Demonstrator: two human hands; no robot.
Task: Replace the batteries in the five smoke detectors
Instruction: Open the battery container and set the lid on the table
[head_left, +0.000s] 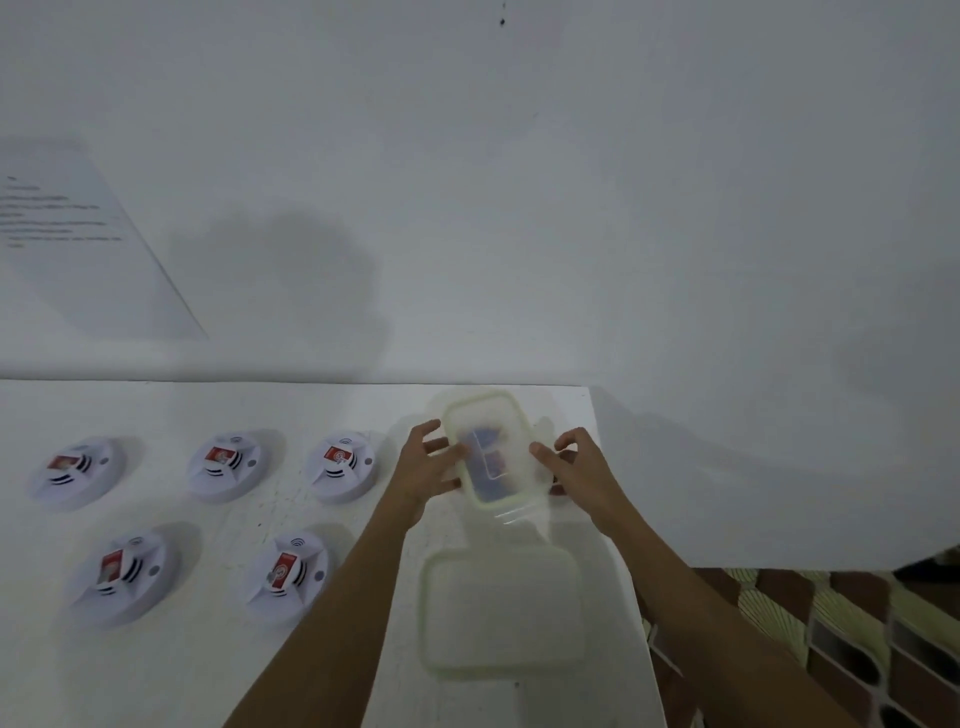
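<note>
Lying face-up in two rows at the desk's left: five smoke detectors, red batteries showing. Gripping a clear lidded container near the far right corner, left hand and right hand clasping its sides. Holding, probably, spare batteries. Risking a tip off that edge, spilling cells, if yanking the lid.

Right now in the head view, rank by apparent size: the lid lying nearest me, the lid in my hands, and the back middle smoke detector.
1. Near lid, though closeness inflates it.
2. Held lid.
3. Back middle smoke detector, smallest.
</note>
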